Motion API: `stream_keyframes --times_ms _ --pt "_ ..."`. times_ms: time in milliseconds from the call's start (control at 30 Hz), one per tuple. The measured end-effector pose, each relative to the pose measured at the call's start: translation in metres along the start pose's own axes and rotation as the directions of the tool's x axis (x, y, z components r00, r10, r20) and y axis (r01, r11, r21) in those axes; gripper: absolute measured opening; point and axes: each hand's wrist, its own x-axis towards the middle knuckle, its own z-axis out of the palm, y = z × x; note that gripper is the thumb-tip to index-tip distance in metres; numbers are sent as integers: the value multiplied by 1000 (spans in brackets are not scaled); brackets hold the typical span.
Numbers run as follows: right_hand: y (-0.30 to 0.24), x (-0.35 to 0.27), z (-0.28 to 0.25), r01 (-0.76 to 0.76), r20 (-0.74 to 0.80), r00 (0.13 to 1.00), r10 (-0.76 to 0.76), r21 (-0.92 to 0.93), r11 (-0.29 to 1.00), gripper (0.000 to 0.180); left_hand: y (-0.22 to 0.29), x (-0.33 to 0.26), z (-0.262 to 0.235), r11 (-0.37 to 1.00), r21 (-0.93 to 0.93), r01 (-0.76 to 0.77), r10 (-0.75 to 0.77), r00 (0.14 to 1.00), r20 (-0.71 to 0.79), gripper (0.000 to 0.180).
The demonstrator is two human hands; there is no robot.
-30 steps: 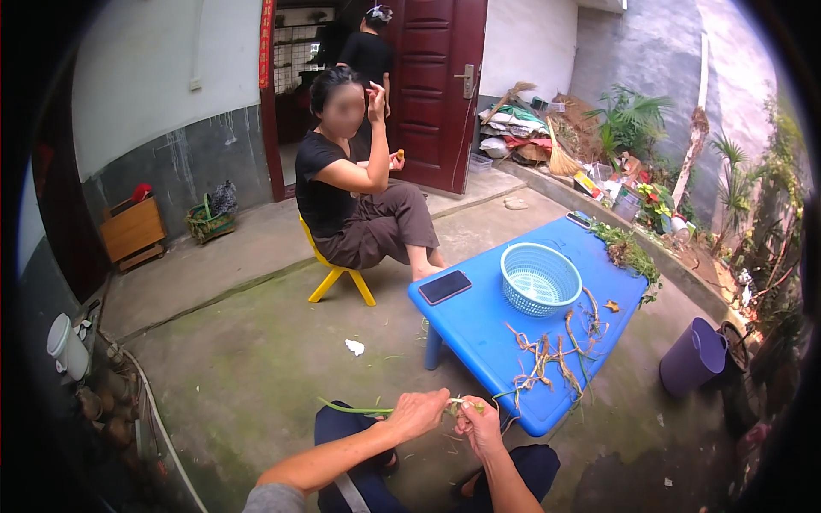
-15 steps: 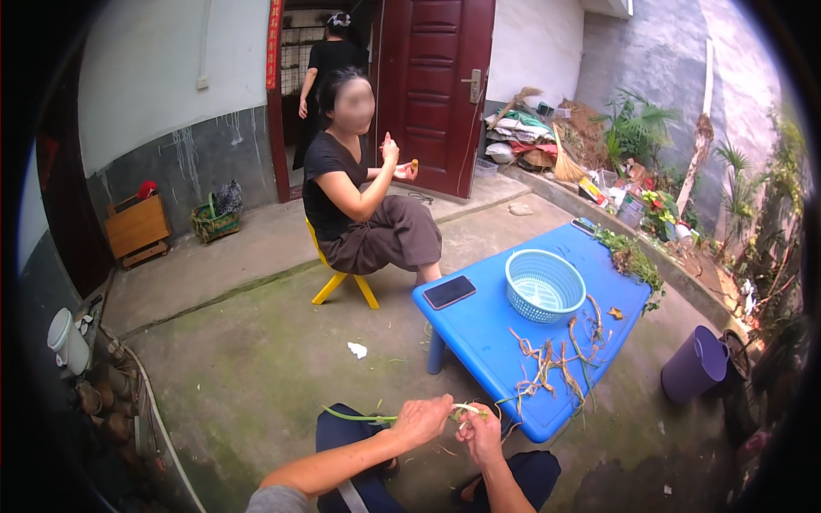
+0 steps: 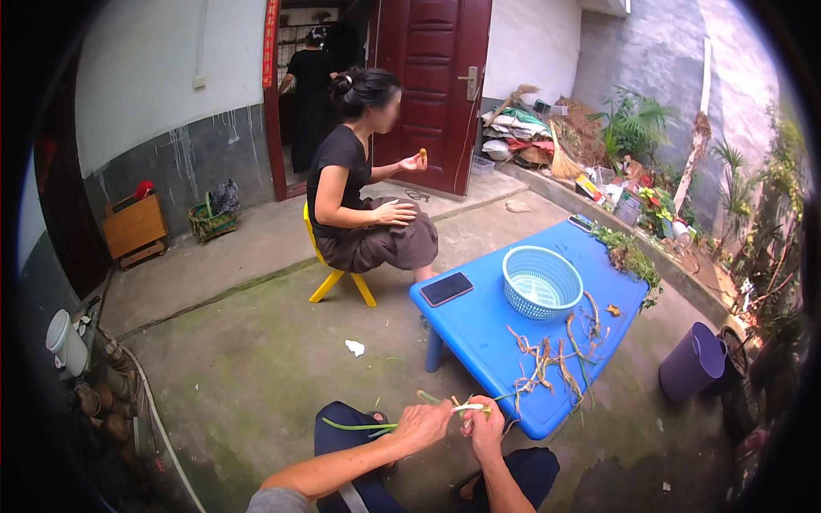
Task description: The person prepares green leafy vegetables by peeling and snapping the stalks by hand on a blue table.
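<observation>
Yard: while a dark red door [image 3: 432,85] stands at the far side beside a grey-and-white wall [image 3: 141,94], a concrete floor [image 3: 248,368] with greenish patches spreads across the near ground.
Desk: a low blue desk [image 3: 483,333] slants away to the far right; it carries a pale blue basket [image 3: 543,295], a dark phone [image 3: 446,290] on its left side, rooty scraps [image 3: 543,363] toward the near end and a heap of greens [image 3: 629,256] along the far right edge.
Stalk: the green-and-white stalk [image 3: 469,408] is between both hands, just left of the desk's near corner; its long axis runs roughly left to right, green leaf pointing left, white end right.
Left hand: fingers of the left hand [image 3: 423,427] closed around the green part.
Right hand: fingers of the right hand [image 3: 485,427] pinched narrow at the white end.
Seated co-worker: on a yellow stool [image 3: 342,289], left of the desk.
</observation>
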Motion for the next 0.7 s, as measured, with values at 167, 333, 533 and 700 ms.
stream_keyframes --times_ms 167,333,533,700 --pt "13 4 -18 277 98 959 -265 -509 815 17 -1 3 -6 995 6 103 -102 979 174 26" --pt "16 -3 -21 300 260 951 -167 -649 699 19 -9 7 -16 991 8 131 -130 966 223 29" --pt "8 -5 -15 76 240 970 37 -444 893 21 -12 8 -18 991 45 129 -136 970 200 27" --pt "17 -9 -22 316 377 924 -66 -655 687 20 -18 5 -13 995 58 82 -89 987 133 28"
